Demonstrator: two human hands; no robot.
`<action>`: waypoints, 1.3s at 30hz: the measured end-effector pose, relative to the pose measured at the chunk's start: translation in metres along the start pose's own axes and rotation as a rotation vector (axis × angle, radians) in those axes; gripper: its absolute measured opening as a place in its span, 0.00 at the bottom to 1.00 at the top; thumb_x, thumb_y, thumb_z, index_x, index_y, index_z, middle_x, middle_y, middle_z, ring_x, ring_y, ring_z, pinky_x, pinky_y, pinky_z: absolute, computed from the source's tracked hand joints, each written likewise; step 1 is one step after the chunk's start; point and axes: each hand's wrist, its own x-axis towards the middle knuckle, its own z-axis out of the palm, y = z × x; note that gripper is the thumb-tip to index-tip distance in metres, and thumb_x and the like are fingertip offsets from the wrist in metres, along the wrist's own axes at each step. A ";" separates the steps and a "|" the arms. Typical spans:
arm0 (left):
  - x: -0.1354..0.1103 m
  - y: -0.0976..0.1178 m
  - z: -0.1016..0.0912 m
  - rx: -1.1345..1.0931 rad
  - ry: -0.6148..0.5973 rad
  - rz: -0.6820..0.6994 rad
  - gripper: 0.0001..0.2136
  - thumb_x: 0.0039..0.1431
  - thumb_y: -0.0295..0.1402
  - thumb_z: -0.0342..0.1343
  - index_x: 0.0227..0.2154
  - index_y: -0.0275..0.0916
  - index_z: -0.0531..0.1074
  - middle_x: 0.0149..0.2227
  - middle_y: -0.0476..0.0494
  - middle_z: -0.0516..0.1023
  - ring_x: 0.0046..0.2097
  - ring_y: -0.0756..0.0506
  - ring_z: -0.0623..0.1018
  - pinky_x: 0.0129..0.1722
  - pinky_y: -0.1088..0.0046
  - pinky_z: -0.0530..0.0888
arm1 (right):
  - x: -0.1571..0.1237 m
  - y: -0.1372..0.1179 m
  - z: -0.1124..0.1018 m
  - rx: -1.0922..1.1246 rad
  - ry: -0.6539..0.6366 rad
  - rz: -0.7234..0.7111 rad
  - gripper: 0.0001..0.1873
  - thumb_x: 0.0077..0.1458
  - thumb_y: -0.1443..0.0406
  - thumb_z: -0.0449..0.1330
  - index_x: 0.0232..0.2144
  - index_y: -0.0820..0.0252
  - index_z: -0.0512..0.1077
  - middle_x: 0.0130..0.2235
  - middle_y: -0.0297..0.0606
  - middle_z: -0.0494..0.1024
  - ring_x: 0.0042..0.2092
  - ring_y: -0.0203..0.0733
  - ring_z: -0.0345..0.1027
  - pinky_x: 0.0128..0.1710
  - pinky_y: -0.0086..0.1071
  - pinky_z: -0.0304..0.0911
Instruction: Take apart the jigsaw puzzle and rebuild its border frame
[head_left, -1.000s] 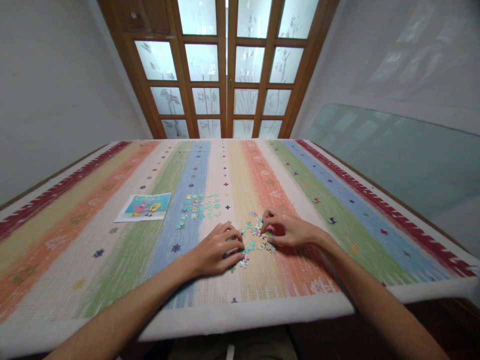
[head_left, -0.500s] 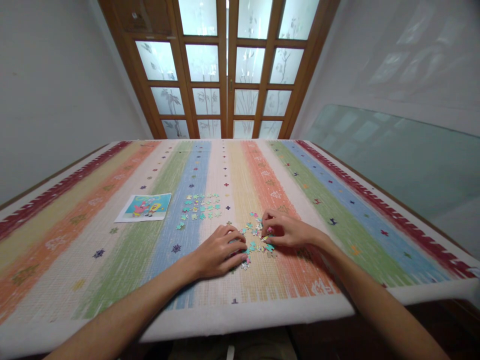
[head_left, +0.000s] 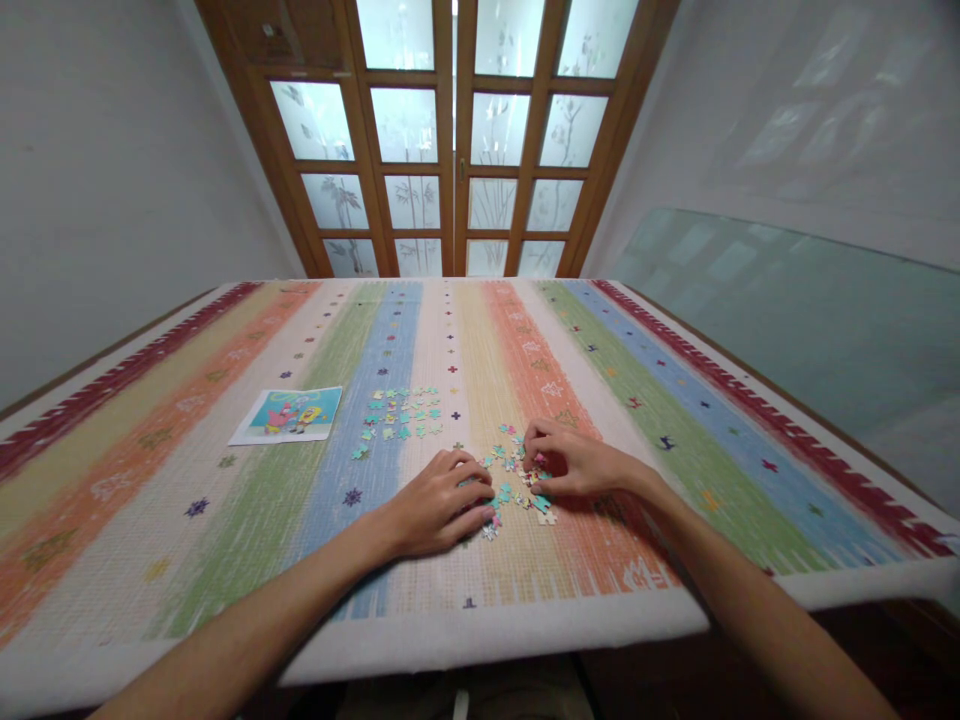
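Loose jigsaw puzzle pieces (head_left: 505, 493), mostly turquoise with pink, yellow and white bits, lie in a small pile on the striped tablecloth. My left hand (head_left: 442, 503) rests at the pile's left side, its bent fingers spread a little and partly covering some pieces. At the right side, my right hand (head_left: 566, 460) has curled fingers and a thumb apart from them, touching pieces; a pinkish one shows between. What lies under the fingertips is partly hidden. Sorted puzzle pieces (head_left: 405, 415) stand in loose rows farther left, separate from one another.
A printed reference picture (head_left: 289, 414) of two cartoon figures lies left of the rows. The striped tablecloth (head_left: 240, 530) covers the table, its white edge hanging near me. Beyond stand wooden doors (head_left: 454, 180) with frosted panes; a glass panel (head_left: 750, 290) leans along the right wall.
Pieces by my right thumb have shifted slightly toward me, and a pale piece now shows at the pile's near right edge. Both hands stay almost in place.
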 end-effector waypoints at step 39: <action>-0.001 0.000 0.000 0.022 0.016 0.008 0.11 0.73 0.36 0.49 0.45 0.40 0.75 0.46 0.41 0.79 0.50 0.42 0.73 0.53 0.60 0.69 | -0.003 0.004 -0.012 -0.153 0.029 0.065 0.04 0.60 0.65 0.64 0.35 0.60 0.79 0.38 0.40 0.73 0.40 0.42 0.67 0.44 0.36 0.65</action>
